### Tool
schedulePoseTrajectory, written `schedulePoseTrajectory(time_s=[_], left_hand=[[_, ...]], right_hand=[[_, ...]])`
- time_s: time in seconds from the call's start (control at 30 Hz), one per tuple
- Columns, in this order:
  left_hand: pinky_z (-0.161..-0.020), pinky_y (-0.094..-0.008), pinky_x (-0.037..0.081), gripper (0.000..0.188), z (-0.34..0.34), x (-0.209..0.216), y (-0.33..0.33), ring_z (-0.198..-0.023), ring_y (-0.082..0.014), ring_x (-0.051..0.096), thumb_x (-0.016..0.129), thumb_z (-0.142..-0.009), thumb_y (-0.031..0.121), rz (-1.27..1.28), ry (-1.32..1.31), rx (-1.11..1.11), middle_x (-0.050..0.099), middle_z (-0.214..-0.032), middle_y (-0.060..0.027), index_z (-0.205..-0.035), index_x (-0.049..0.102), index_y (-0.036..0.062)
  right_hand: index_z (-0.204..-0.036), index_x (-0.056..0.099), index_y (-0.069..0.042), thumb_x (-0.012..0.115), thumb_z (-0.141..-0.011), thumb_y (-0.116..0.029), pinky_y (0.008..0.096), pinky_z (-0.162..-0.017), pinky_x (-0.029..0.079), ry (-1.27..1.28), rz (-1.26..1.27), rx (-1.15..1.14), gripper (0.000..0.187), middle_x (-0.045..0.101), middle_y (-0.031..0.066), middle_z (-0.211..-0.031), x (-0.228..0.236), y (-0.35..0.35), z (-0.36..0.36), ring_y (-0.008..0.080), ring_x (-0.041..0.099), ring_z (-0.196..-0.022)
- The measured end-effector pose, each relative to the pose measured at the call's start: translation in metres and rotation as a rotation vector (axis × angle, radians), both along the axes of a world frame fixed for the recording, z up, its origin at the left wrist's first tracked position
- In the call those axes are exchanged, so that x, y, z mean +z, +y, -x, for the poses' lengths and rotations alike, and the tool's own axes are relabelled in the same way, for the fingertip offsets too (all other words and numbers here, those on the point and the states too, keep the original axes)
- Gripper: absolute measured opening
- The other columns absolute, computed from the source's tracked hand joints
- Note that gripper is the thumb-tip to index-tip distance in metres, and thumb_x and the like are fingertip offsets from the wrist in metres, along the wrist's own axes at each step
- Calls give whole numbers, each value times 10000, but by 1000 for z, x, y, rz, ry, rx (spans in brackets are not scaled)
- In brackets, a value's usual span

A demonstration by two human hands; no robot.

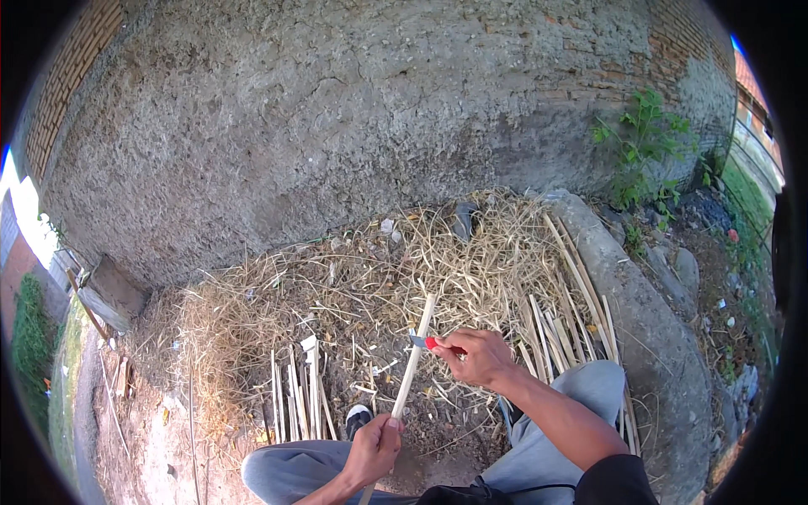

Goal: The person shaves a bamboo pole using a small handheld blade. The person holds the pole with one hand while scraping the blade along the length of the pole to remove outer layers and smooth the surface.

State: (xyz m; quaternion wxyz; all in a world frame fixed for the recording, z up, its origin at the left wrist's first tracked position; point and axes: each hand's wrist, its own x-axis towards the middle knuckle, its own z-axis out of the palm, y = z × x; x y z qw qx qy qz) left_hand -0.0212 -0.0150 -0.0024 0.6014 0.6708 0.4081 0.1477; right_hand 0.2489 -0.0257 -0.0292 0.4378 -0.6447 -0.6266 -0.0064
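My left hand point(373, 450) is closed around the lower part of a pale bamboo strip point(413, 366), which slants up and away from my lap. A small knife with a red handle point(432, 343) sits in my right hand point(475, 358), fingers wrapped around it. Its short blade point(417, 340) meets the strip's upper part, pointing left across it. Thin shavings curl near the strip's far end. Most of the handle is hidden inside my right fist.
Cut strips point(296, 391) lie by my left knee, and more strips point(555, 337) lie by my right knee. Dry shavings point(471, 261) cover the ground before a rough wall point(353, 126). A stone ledge point(648, 337) runs along the right, near a green plant point(644, 143).
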Motion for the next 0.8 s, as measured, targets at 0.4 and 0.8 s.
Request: schedulePoseTrajectory(time_s=[0.4, 0.8], left_hand=[[-466, -253, 329, 245, 2, -6, -3, -515, -40, 389, 433, -1057, 179, 49, 20, 22, 456, -605, 19, -959, 546, -15], [-466, -242, 331, 233, 4, -12, -4, -522, -34, 396, 430, -1060, 176, 64, 7, 17, 452, -612, 29, -982, 548, -9]], right_hand=[[-838, 691, -118, 672, -909, -308, 371, -493, 518, 43, 118, 0, 204, 703, 40, -773, -1, 5, -3, 229, 645, -569], [-872, 701, -117, 643, -922, -320, 382, -541, 546, 67, 103, -39, 217, 737, 62, -858, -12, 13, -16, 240, 674, -626]])
